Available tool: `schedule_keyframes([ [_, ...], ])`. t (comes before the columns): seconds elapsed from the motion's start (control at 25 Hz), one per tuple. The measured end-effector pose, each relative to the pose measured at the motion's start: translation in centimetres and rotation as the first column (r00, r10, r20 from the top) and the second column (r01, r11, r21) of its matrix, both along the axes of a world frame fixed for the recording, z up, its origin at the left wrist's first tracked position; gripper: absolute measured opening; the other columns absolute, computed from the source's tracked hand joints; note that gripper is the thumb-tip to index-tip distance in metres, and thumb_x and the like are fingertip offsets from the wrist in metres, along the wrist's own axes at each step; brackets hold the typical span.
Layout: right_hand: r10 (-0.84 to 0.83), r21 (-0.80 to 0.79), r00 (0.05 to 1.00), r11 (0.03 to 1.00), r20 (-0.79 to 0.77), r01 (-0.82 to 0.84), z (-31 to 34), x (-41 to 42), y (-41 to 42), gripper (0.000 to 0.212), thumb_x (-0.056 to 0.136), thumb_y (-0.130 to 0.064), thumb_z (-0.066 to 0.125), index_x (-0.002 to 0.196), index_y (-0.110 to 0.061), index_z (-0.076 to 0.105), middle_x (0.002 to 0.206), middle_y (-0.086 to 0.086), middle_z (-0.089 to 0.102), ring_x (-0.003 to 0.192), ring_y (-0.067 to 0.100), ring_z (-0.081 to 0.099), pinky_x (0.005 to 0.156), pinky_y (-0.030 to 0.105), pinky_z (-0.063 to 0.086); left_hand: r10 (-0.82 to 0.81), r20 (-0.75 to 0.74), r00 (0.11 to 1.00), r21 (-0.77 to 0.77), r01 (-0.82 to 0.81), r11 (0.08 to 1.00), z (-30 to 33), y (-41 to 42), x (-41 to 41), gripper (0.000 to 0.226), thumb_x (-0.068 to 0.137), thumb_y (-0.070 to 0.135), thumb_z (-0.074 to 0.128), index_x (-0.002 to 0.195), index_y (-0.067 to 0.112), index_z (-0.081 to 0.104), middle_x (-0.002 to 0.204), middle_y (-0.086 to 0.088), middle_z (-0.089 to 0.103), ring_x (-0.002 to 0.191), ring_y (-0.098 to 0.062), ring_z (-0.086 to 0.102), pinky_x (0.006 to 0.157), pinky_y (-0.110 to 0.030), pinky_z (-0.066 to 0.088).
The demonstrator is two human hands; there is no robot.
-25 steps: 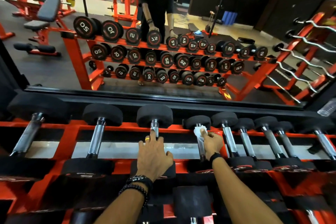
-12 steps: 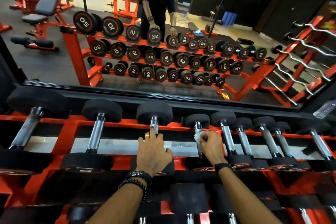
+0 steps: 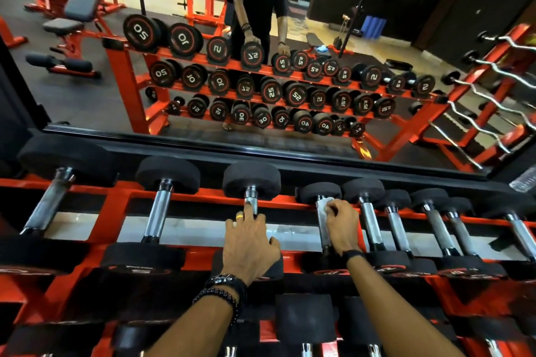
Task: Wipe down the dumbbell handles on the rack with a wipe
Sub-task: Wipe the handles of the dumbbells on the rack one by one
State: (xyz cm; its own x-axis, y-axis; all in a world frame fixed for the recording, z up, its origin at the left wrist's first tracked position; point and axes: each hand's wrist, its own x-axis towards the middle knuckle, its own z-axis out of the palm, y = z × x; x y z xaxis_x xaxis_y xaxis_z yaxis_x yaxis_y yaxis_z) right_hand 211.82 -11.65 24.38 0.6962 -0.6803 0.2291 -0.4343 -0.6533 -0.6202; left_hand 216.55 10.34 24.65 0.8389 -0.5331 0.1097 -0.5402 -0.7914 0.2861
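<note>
On the top tier of the orange rack (image 3: 116, 203), fourth from the left, lay the small dumbbell (image 3: 321, 213) being cleaned, its chrome handle running away towards the mirror (image 3: 87, 95) between two black rubber heads. A white wipe (image 3: 325, 206) was bunched against the far end of that handle, and the right hand (image 3: 342, 224) had its fingers curled round wipe and bar together. Just to the right stood a close row of similar small dumbbells (image 3: 368, 220); to the left, larger ones (image 3: 159, 211) sat further apart. The left hand (image 3: 249, 246) rested flat on the neighbouring dumbbell (image 3: 251, 197), fingers straight and spread along its steel handle, a yellow ring (image 3: 240, 215) on one finger, beaded bracelets (image 3: 223, 288) at the wrist. A lower tier of heads sat beneath the forearms. The mirror behind repeated the rack's numbered weights.
</note>
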Motion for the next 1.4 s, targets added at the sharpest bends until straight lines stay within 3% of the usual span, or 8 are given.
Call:
schedule_keyframes([
  [0.16, -0.012, -0.032, 0.988, 0.999, -0.156, 0.007, 0.9, -2.6, 0.7, 0.036, 0.086, 0.006, 0.056, 0.057, -0.015, 0.052, 0.057, -0.004, 0.051, 0.056, 0.011, 0.05, 0.049, 0.011, 0.033, -0.001, 0.013, 1.0, 0.003, 0.001, 1.0, -0.1, -0.1, 0.0, 0.051, 0.087, 0.049, 0.047, 0.127, 0.019, 0.055, 0.149, -0.009, 0.035, 0.119, -0.02, 0.047, 0.102, -0.039, 0.04],
  [0.28, -0.016, -0.005, 0.94, 1.0, -0.341, 0.015, 0.6, -3.8, 0.1, 0.047, 0.081, 0.009, 0.052, 0.043, -0.015, 0.038, 0.046, -0.003, 0.038, 0.049, 0.014, 0.041, 0.056, 0.025, 0.035, -0.002, 0.019, 1.0, 0.014, 0.002, 1.0, -0.2, -0.1, 0.1, 0.049, 0.087, 0.049, 0.046, 0.124, 0.019, 0.055, 0.151, -0.01, 0.034, 0.119, -0.02, 0.047, 0.101, -0.038, 0.041],
  [0.52, -0.047, 0.117, 0.998, 0.992, -0.051, 0.053, 2.2, 0.6, 0.0, 0.013, 0.087, 0.008, 0.056, 0.082, 0.011, 0.068, 0.081, 0.021, 0.07, 0.078, 0.023, 0.065, 0.074, 0.037, 0.05, -0.002, -0.004, 1.0, 0.001, 0.002, 1.0, 0.1, 0.0, -0.1, 0.05, 0.087, 0.049, 0.047, 0.127, 0.019, 0.054, 0.153, -0.01, 0.032, 0.123, -0.02, 0.045, 0.104, -0.039, 0.039],
  [0.76, 0.098, 0.264, 0.89, 0.964, -0.445, 0.026, 0.8, -3.0, -1.7, 0.043, 0.081, 0.014, 0.044, 0.049, -0.014, 0.039, 0.055, 0.002, 0.038, 0.049, 0.013, 0.037, 0.044, 0.019, 0.031, -0.004, -0.001, 1.0, 0.003, 0.004, 1.0, -0.2, -0.1, 0.0, 0.05, 0.087, 0.05, 0.047, 0.126, 0.019, 0.055, 0.154, -0.011, 0.032, 0.121, -0.021, 0.046, 0.103, -0.039, 0.039],
  [1.0, 0.039, 0.734, 0.999, 0.679, -0.029, -0.005, 2.0, 0.3, -2.0, 0.02, 0.095, -0.007, 0.051, 0.096, 0.003, 0.068, 0.089, 0.02, 0.07, 0.081, 0.025, 0.063, 0.066, 0.03, 0.053, -0.003, 0.009, 1.0, -0.027, 0.004, 1.0, 0.0, 0.1, -0.1, 0.049, 0.087, 0.05, 0.047, 0.125, 0.021, 0.055, 0.152, -0.008, 0.035, 0.12, -0.018, 0.047, 0.103, -0.036, 0.038],
  [1.16, 0.35, 0.716, 0.886, 0.698, -0.304, -0.03, 0.4, -1.6, -3.8, 0.054, 0.092, -0.054, 0.056, 0.093, -0.003, 0.076, 0.099, 0.006, 0.075, 0.106, 0.024, 0.063, 0.103, 0.037, 0.04, -0.003, 0.003, 1.0, -0.036, 0.003, 0.999, 0.1, 0.0, -0.1, 0.047, 0.086, 0.048, 0.047, 0.123, 0.021, 0.056, 0.151, -0.009, 0.035, 0.117, -0.018, 0.048, 0.101, -0.036, 0.039],
  [1.24, 0.436, 0.7, 0.817, 0.712, -0.376, -0.058, 0.3, -1.3, -4.4, 0.061, 0.084, -0.061, 0.064, 0.088, -0.001, 0.076, 0.094, 0.006, 0.075, 0.108, 0.032, 0.061, 0.103, 0.038, 0.037, -0.004, 0.006, 1.0, -0.026, 0.004, 1.0, 0.1, 0.0, 0.0, 0.047, 0.085, 0.048, 0.047, 0.122, 0.02, 0.056, 0.15, -0.009, 0.035, 0.116, -0.018, 0.048, 0.1, -0.036, 0.039],
  [1.4, 0.155, 0.83, 0.98, 0.558, -0.125, 0.017, 0.5, 1.6, -2.3, 0.062, 0.064, -0.043, 0.083, 0.104, 0.004, 0.071, 0.096, 0.014, 0.074, 0.081, 0.025, 0.068, 0.081, 0.04, 0.055, 0.007, 0.0, 1.0, -0.004, -0.007, 1.0, 0.1, 0.0, -0.1, 0.049, 0.084, 0.048, 0.045, 0.122, 0.02, 0.056, 0.151, -0.009, 0.036, 0.118, -0.02, 0.047, 0.1, -0.037, 0.039],
])
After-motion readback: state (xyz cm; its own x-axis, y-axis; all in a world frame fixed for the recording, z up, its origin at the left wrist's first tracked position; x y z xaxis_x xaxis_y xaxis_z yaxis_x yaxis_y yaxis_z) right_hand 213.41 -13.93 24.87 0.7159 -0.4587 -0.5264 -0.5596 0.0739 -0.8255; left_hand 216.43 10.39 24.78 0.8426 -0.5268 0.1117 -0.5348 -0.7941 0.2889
